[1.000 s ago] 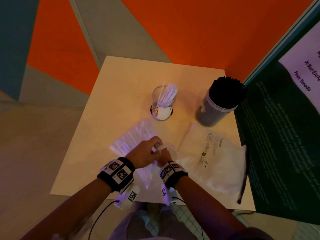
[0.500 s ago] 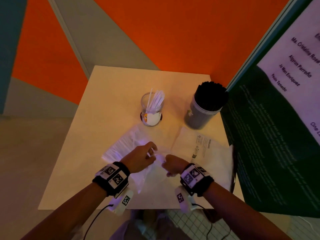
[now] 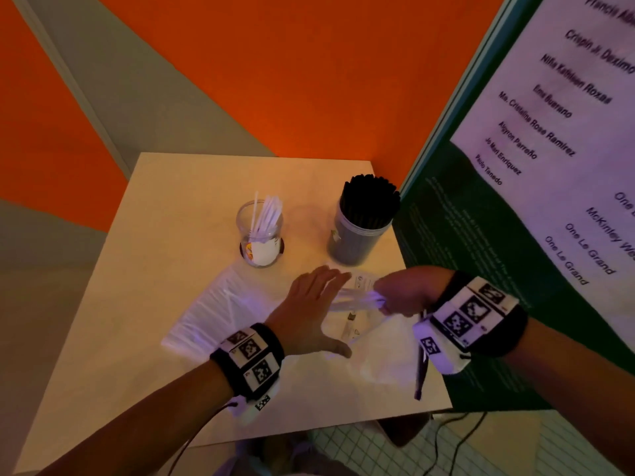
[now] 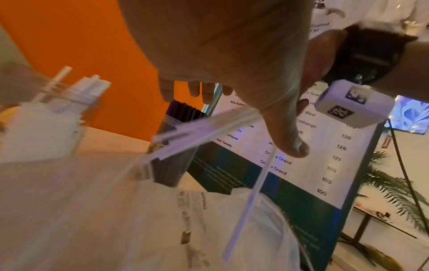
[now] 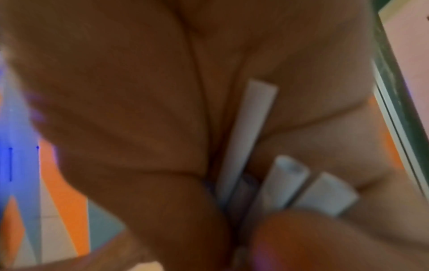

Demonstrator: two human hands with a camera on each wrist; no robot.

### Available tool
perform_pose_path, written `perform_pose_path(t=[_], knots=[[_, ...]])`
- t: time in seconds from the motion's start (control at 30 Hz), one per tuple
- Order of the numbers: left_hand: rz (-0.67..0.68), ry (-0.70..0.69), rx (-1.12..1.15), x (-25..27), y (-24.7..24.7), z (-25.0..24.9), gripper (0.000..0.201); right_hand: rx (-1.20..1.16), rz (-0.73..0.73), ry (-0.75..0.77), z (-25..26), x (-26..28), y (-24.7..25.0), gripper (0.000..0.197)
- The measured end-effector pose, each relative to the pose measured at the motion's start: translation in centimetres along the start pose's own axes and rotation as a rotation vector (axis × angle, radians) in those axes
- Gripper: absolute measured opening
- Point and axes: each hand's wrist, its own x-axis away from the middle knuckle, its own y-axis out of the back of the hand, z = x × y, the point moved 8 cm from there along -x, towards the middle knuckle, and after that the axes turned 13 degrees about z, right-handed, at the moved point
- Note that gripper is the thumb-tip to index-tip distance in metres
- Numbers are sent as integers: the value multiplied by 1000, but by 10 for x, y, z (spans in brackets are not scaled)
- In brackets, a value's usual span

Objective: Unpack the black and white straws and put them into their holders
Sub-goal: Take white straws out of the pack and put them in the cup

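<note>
A pale square tabletop (image 3: 165, 255) stands in a corner, against an orange and grey wall (image 3: 275, 63), with a tall green and white printed sign (image 3: 549, 166) along its right side. Two flat clear plastic bags lie on the near half of the tabletop: one bag (image 3: 213, 314) to the left, under and beside the left wrist, and a second bag with printed warning text (image 4: 209, 229) to the right, below both hands. Farther back stand two holders, well apart from each other. The grey tub (image 3: 354, 242) on the right is packed full of upright black straws (image 3: 371, 197). The clear jar (image 3: 259, 235) on the left holds a few white straws (image 3: 266, 214) that lean to one side. The left hand (image 3: 309, 314) hovers above the bags with its fingers straight and spread and its thumb out to the side, holding nothing. The right hand (image 3: 405, 292) is curled closed around a small bunch of white straws (image 3: 354, 300), which stick out to the left toward the left hand's fingers; the right wrist view shows several straw ends (image 5: 287, 172) tucked against the palm. In the left wrist view one white straw (image 4: 250, 205) hangs down away from the bunch, slanting over the printed bag; whether it is still gripped cannot be told. A thin dark stick (image 3: 421, 365) lies near the right edge of the tabletop, below the right wrist.
</note>
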Motion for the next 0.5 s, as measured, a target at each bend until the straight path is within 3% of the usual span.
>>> perform_pose_path(t=[0.1,0.23,0.37,0.5], knots=[[-76,-31,42,-21,17,-16,114,60,-53,14,4,22,21,14],[-192,28,122,-28,45,0,76,20,-62,59,11,25,38,16],[-160,83,13,-22,60,29,29,-148,-203,235,23,22,56,22],[-95,145,-73,-13,65,54,26,-572,-351,448,28,16,72,50]])
